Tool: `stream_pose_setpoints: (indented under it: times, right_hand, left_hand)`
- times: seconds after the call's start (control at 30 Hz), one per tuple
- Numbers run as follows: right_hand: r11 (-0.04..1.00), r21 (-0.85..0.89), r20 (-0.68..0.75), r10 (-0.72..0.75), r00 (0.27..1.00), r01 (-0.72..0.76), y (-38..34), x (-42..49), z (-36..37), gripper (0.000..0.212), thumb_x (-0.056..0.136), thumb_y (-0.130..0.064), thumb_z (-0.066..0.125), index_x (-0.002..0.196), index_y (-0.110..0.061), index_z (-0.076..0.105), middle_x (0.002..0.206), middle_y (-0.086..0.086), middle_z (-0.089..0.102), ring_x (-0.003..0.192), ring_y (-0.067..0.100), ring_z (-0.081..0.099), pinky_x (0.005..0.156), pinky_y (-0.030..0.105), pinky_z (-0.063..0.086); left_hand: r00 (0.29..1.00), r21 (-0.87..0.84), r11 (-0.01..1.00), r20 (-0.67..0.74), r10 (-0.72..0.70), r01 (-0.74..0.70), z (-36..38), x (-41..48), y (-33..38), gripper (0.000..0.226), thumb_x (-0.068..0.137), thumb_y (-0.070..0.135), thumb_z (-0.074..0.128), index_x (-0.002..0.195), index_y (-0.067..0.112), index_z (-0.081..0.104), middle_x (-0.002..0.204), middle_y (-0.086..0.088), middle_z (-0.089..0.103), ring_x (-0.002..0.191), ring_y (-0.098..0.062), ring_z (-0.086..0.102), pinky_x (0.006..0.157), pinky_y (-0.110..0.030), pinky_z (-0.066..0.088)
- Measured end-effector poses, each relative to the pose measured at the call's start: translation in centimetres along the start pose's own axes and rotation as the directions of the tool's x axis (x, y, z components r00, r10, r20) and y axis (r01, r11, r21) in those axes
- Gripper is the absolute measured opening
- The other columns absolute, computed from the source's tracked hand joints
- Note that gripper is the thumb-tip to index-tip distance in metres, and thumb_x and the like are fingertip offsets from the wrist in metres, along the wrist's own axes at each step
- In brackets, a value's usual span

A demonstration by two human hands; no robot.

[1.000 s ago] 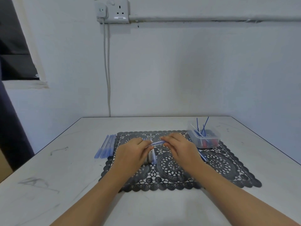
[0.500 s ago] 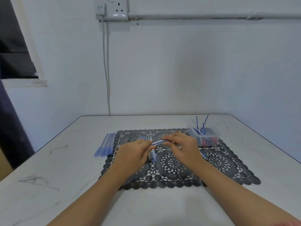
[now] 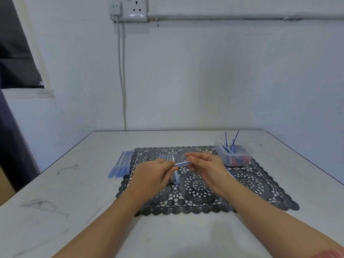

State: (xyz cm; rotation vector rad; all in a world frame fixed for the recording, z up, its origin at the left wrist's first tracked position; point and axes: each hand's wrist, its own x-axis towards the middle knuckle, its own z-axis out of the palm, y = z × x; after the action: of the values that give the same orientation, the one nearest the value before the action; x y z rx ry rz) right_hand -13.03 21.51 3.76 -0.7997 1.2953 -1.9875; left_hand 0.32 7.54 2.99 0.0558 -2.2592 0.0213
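My left hand (image 3: 154,175): fingers curled, pinching the left end of the pen barrel (image 3: 181,164).
My right hand (image 3: 208,168): fingertips pinching its other end.
Pen barrel: clear blue, held level between both hands, just above the black lace placemat (image 3: 251,185).
Loose barrels (image 3: 176,178): on the mat, partly under my left hand.
Finished pens (image 3: 121,164): in a row on the table (image 3: 74,202), just left of the mat.
Plastic tub (image 3: 232,155): on the mat's far right corner, with refills sticking out.
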Motion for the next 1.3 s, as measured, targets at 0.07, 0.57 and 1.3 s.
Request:
stream_pose_setpoints:
  times: [0.07,0.57,1.3]
  right_hand:
    - [0.999,-0.024,-0.009,0.022,1.0,-0.022,-0.09,-0.02,0.0,0.026,0.067,-0.01,0.067,0.089,0.005,0.068,0.069,0.01,0.064,0.063,0.016,0.057,0.058,0.02,0.049]
    - [0.998,-0.06,-0.019,0.036,0.999,-0.037,-0.35,0.11,-0.23,0.013,0.085,0.0,0.056,0.089,0.0,0.068,0.069,0.007,0.067,0.064,0.016,0.06,0.061,0.023,0.05]
    - [0.986,-0.067,0.032,0.158,0.987,-0.156,-0.07,0.34,-0.65,0.015,0.083,-0.005,0.06,0.089,0.007,0.067,0.074,0.014,0.068,0.064,0.019,0.063,0.06,0.021,0.053]
  left_hand:
    - [1.0,0.008,1.0,-0.004,0.01,-0.01,-0.11,0.06,0.11,0.036,0.09,0.041,0.043,0.091,0.022,0.073,0.068,0.011,0.066,0.046,-0.006,0.054,0.04,-0.015,0.041]
    - [1.0,0.004,1.0,0.024,-0.01,0.01,0.07,0.0,-0.15,0.038,0.089,0.043,0.041,0.09,0.022,0.073,0.065,0.012,0.064,0.044,-0.005,0.051,0.037,-0.016,0.041]
    - [1.0,-0.021,1.0,-0.012,0.016,-0.016,-0.01,-0.07,-0.35,0.037,0.089,0.044,0.044,0.092,0.023,0.074,0.067,0.01,0.065,0.049,-0.008,0.057,0.042,-0.019,0.046]
